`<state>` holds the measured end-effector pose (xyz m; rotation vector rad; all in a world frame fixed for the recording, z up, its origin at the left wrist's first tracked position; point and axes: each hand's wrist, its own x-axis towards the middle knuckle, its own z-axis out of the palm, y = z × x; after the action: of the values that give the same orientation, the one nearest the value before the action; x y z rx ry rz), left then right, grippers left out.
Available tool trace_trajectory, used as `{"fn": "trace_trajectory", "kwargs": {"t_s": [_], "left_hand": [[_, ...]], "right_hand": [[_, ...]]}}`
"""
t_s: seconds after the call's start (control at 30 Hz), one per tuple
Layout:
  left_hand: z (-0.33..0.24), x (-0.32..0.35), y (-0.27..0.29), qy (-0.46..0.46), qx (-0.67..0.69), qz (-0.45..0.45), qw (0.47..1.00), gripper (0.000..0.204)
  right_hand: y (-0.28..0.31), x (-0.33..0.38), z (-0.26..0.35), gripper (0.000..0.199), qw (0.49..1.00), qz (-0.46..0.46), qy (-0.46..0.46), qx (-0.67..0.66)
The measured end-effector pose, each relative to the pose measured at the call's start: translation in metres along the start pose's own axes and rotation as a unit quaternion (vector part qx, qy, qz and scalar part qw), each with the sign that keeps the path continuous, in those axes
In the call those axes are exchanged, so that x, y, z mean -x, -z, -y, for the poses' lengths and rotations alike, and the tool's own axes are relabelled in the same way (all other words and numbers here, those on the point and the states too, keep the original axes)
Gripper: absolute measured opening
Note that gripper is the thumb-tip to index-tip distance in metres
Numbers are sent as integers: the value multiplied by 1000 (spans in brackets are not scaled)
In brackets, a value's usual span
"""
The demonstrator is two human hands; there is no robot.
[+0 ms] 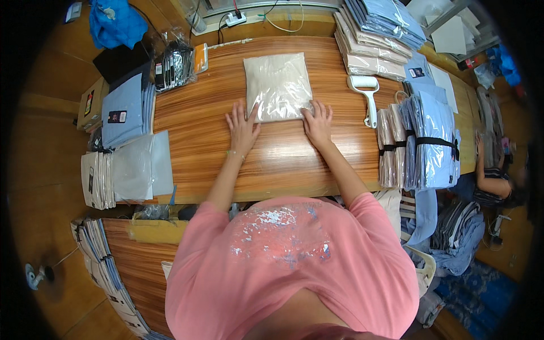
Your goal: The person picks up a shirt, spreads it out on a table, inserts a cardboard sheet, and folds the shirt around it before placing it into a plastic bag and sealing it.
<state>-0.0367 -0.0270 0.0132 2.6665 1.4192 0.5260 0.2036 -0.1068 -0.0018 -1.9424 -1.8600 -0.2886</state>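
Note:
A folded beige garment in a clear plastic bag lies flat on the wooden table, toward its far side. At the package's near left corner is my left hand, fingers spread, with the fingertips at the edge of the plastic. My right hand lies at the near right corner, its fingers also apart, thumb side against the bag. Neither hand grips anything. To the right of the package rests a white lint roller.
Stacks of bagged garments and strapped blue bundles line the table's right side. Blue folded garments, clear plastic sleeves and small black packets occupy the left. A power strip sits behind. Another person is at far right.

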Motion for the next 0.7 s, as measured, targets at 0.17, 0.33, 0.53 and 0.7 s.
{"fn": "trace_trajectory", "kwargs": {"t_s": [0.17, 0.33, 0.53, 0.7], "left_hand": [[25, -46, 5, -137, 11, -85, 987, 51], [15, -89, 62, -158, 156, -156, 962, 32], [-8, -163, 104, -24, 290, -238, 926, 16], [26, -180, -5, 200, 32, -102, 974, 36]], "right_hand": [[15, -56, -24, 16, 988, -109, 96, -53], [67, -110, -42, 19, 961, -227, 146, -56], [89, -191, -38, 13, 968, -189, 57, -157], [-22, -192, -48, 30, 996, -24, -59, -63]]}}
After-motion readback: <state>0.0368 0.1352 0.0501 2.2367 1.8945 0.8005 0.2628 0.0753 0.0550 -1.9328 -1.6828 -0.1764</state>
